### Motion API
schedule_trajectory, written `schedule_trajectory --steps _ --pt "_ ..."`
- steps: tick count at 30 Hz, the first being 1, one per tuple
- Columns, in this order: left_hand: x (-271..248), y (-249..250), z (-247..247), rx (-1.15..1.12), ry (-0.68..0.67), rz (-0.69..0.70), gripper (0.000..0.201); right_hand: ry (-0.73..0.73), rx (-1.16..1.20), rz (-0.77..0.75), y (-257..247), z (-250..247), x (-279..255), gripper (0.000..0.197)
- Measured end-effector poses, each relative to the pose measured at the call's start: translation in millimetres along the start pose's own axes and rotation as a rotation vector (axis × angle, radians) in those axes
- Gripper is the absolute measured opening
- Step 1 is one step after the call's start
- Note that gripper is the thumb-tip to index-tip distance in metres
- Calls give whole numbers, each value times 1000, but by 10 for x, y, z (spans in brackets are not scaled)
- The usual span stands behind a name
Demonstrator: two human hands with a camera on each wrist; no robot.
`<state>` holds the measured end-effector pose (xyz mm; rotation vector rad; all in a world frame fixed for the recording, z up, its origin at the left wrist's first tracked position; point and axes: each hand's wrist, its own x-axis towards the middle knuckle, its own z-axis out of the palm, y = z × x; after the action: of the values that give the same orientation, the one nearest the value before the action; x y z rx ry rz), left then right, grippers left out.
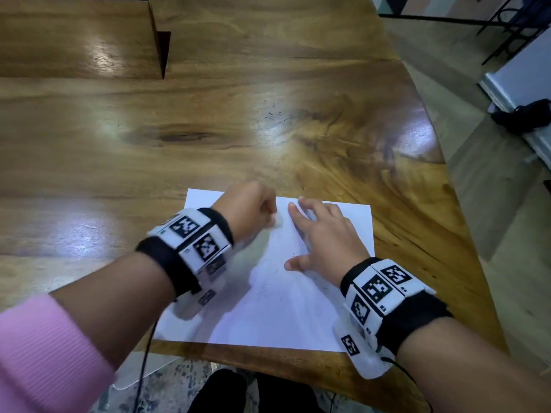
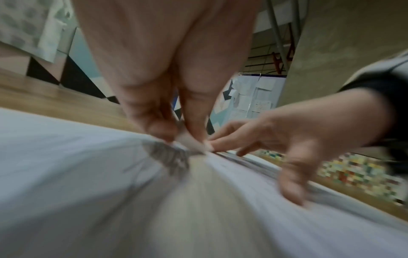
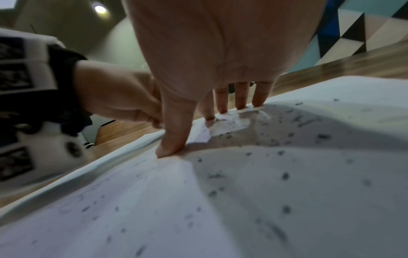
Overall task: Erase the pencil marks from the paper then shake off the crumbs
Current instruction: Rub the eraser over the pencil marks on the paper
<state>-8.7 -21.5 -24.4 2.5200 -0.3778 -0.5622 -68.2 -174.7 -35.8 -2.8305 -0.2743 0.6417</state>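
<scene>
Wooden table (image 1: 268,114); paper (image 1: 283,308) lower centre. Left hand (image 1: 247,210) pinches eraser (image 2: 187,141), rubbing. Right hand (image 1: 325,236) spread, pressing paper. Crumbs (image 3: 284,176) scattered. Risk: sheet creasing if hold slips.

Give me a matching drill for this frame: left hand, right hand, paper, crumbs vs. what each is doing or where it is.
Things:
1. left hand
2. right hand
3. paper
4. crumbs

States:
A. scattered as dark specks over the sheet
B. fingers spread, pressing the sheet down
C. lies on the wooden table at its near edge
D. fingers pinch a small white eraser against the sheet

Pairs: 1-D, 2-B, 3-C, 4-A
</scene>
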Motion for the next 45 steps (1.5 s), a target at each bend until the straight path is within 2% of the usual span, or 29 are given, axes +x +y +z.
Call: schedule_trajectory --steps 2,3,4,7,9,13,15,17,19,20,21,23,26,27,28,30,31,33,34,36,38,39,41,42,45 --pt "143 83 -9 15 140 -16 8 -1 1 -5 9 4 -4 99" --pt "160 88 -6 18 147 -6 7 -3 1 -6 14 6 -5 99" --pt "109 51 -2 16 118 17 6 -5 -1 -8 13 9 -4 99" --pt "-192 -139 40 65 -102 88 14 8 1 -12 23 21 -1 98" --pt "-242 -193 65 104 -158 123 12 10 4 -16 27 24 -5 99" --pt "101 10 29 60 58 65 9 0 2 -12 19 14 -8 99" --pt "196 85 30 75 95 48 8 2 1 -10 17 19 -5 100" --pt "81 51 33 77 23 66 8 5 8 -6 15 29 -6 100" --pt "-86 -1 59 95 -115 94 28 12 11 -3 21 39 5 99" --pt "-138 0 80 117 -156 106 30 8 10 -2 20 42 4 99" --pt "-138 16 83 116 -160 109 24 6 9 -1 21 42 3 100" --pt "-19 88 47 91 -68 55 3 -2 3 -2 18 37 -4 99" --pt "164 152 28 75 18 2 9 -9 -9 -5 13 19 -15 99" --pt "133 134 28 72 10 18 3 -14 -17 -4 5 17 -20 100" --pt "48 87 27 77 -1 42 7 -14 -28 -4 -4 21 -19 103" --pt "-188 -51 57 122 -104 115 31 -19 -54 -1 -14 27 -25 110" --pt "-318 -111 75 142 -168 141 37 -26 -64 -1 -20 33 -30 113" --pt "-453 -190 116 164 -245 164 32 -28 -76 -3 -24 38 -37 115" --pt "-435 -186 117 161 -216 158 24 -31 -83 -6 -29 37 -40 116" --pt "-256 -144 90 132 -65 115 4 -39 -101 -8 -39 39 -42 119" --pt "-40 -78 42 105 59 51 2 -41 -117 -6 -38 40 -51 122" --pt "3 -66 32 88 65 40 7 -43 -121 -6 -38 40 -55 122" --pt "-143 -110 60 91 14 79 27 -50 -119 -9 -39 36 -59 122" --pt "-291 -153 96 97 -26 131 31 -45 -112 -9 -32 36 -58 121" --pt "-727 -273 213 87 -166 244 24 -40 -94 -15 -17 42 -57 121"
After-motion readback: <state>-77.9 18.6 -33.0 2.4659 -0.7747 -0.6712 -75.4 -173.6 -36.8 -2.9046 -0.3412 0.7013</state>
